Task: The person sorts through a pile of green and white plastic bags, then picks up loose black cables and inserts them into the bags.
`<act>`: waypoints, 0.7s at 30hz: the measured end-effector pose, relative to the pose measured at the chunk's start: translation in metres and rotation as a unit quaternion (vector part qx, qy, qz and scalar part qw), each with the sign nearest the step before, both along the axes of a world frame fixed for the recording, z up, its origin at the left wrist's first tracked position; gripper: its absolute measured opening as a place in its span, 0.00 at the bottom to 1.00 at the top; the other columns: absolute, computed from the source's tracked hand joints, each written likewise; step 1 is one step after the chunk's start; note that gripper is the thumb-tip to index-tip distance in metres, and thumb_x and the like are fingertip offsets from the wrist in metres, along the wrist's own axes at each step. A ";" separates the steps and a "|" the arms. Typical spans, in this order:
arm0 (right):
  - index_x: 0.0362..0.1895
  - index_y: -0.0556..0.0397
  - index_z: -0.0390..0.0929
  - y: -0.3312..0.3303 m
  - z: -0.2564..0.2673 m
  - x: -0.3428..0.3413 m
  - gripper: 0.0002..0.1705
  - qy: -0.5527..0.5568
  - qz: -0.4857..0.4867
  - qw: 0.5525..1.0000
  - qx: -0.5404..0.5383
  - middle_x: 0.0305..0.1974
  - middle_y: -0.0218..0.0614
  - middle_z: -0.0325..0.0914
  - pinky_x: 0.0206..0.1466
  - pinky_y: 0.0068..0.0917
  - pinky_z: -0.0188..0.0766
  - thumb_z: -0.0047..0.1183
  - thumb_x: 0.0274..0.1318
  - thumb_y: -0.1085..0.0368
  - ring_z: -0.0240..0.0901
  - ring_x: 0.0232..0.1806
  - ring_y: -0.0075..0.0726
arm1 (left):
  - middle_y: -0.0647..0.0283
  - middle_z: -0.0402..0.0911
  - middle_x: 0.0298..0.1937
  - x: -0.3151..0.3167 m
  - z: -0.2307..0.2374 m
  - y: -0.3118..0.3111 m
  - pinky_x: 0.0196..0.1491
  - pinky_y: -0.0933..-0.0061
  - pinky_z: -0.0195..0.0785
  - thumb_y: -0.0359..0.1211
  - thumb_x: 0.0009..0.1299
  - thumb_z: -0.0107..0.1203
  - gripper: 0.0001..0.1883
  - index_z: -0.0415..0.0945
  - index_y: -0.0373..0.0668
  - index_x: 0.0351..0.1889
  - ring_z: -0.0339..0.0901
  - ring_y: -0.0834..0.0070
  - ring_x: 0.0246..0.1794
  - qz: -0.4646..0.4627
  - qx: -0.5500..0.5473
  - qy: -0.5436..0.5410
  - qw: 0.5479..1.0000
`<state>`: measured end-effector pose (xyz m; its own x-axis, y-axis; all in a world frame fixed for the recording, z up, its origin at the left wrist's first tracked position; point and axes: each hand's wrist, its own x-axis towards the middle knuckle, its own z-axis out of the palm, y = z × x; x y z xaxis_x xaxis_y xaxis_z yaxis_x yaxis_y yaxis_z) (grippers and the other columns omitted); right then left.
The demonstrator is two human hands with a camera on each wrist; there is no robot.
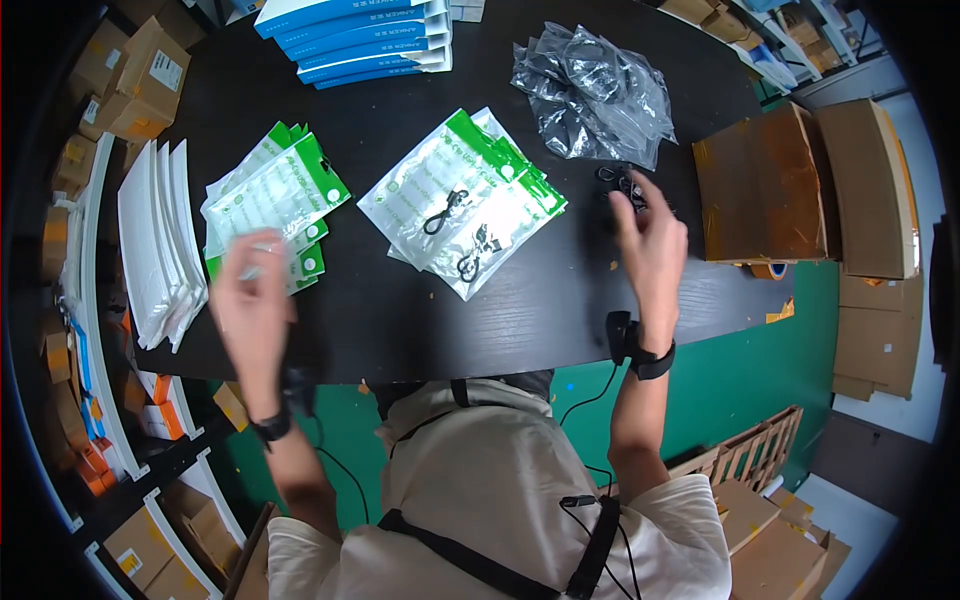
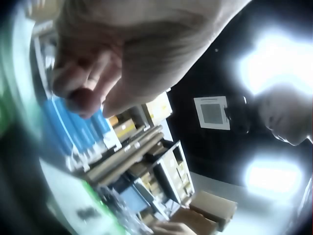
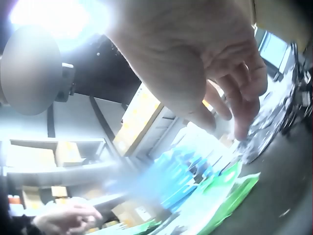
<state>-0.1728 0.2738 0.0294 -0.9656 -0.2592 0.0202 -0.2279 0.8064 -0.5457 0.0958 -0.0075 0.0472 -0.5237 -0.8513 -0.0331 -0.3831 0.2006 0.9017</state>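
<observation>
My left hand (image 1: 250,305), blurred, is over the near edge of a pile of green-and-white pouches (image 1: 268,195); its fingers are loosely bent with nothing between them. At the right, my right hand (image 1: 657,255) reaches over a small heap of black cables (image 1: 608,174), thumb and fingers apart. Its fingers (image 3: 239,110) look relaxed and hold nothing in the right wrist view. Between the hands lies a second pile of green-and-white pouches (image 1: 405,205). On this pile rest two small coiled black cables, one near its middle (image 1: 436,218) and one lower down (image 1: 468,266).
Crumpled clear plastic bags (image 1: 600,95) with dark contents lie beyond the right hand. Blue boxes (image 1: 365,45) are stacked at the back. White packets (image 1: 160,245) stand at the left edge, and an open cardboard box (image 1: 755,190) stands at the right beside a tape roll (image 1: 768,270).
</observation>
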 end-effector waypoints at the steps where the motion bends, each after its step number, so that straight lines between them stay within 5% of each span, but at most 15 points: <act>1: 0.55 0.54 0.81 -0.009 -0.003 0.005 0.21 -0.001 0.000 1.000 -0.001 0.30 0.44 0.84 0.39 0.38 0.76 0.61 0.62 0.57 0.83 0.33 0.48 | 0.69 0.76 0.26 -0.008 -0.008 0.016 0.17 0.79 0.56 0.33 0.74 0.59 0.08 0.81 0.39 0.45 0.67 0.87 0.17 -0.055 0.063 -0.009 0.996; 3: 0.56 0.55 0.80 -0.027 -0.011 0.013 0.21 -0.006 0.177 0.979 -0.098 0.41 0.49 0.85 0.46 0.39 0.76 0.61 0.61 0.60 0.83 0.42 0.53 | 0.62 0.75 0.21 -0.023 -0.040 0.038 0.20 0.74 0.60 0.33 0.73 0.60 0.09 0.81 0.35 0.41 0.68 0.83 0.15 -0.144 -0.026 -0.044 0.988; 7: 0.55 0.59 0.80 -0.061 -0.027 0.013 0.21 0.134 0.283 0.946 -0.086 0.55 0.53 0.79 0.57 0.42 0.73 0.60 0.59 0.63 0.79 0.53 0.57 | 0.67 0.76 0.19 -0.040 -0.089 0.045 0.16 0.79 0.55 0.37 0.75 0.58 0.12 0.79 0.35 0.40 0.67 0.85 0.13 -0.178 -0.094 -0.058 0.978; 10: 0.53 0.62 0.80 -0.073 -0.032 0.016 0.20 0.135 0.309 0.940 -0.052 0.59 0.55 0.76 0.62 0.42 0.70 0.60 0.58 0.65 0.75 0.58 0.58 | 0.66 0.75 0.17 -0.050 -0.092 0.040 0.15 0.78 0.54 0.36 0.74 0.59 0.13 0.78 0.33 0.40 0.67 0.85 0.13 -0.166 -0.165 -0.078 0.969; 18: 0.51 0.66 0.80 -0.068 -0.033 0.026 0.20 0.131 0.337 0.932 -0.031 0.61 0.56 0.74 0.64 0.44 0.69 0.60 0.58 0.65 0.73 0.59 0.61 | 0.68 0.74 0.17 -0.051 -0.090 0.030 0.16 0.76 0.54 0.31 0.72 0.61 0.09 0.77 0.34 0.38 0.69 0.86 0.16 -0.137 -0.058 -0.087 0.985; 21: 0.52 0.65 0.80 -0.064 -0.032 0.025 0.20 0.132 0.332 0.933 -0.037 0.61 0.56 0.74 0.63 0.42 0.70 0.60 0.58 0.65 0.74 0.59 0.60 | 0.66 0.74 0.19 -0.052 -0.090 0.032 0.18 0.74 0.54 0.30 0.70 0.63 0.09 0.74 0.34 0.36 0.65 0.82 0.13 -0.106 -0.013 0.060 0.992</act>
<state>-0.1480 0.2094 -0.0027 -0.5517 -0.7869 0.2764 -0.7984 0.4023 -0.4480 0.0443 0.0246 -0.0432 -0.6906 -0.7207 0.0606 -0.2199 0.2891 0.9317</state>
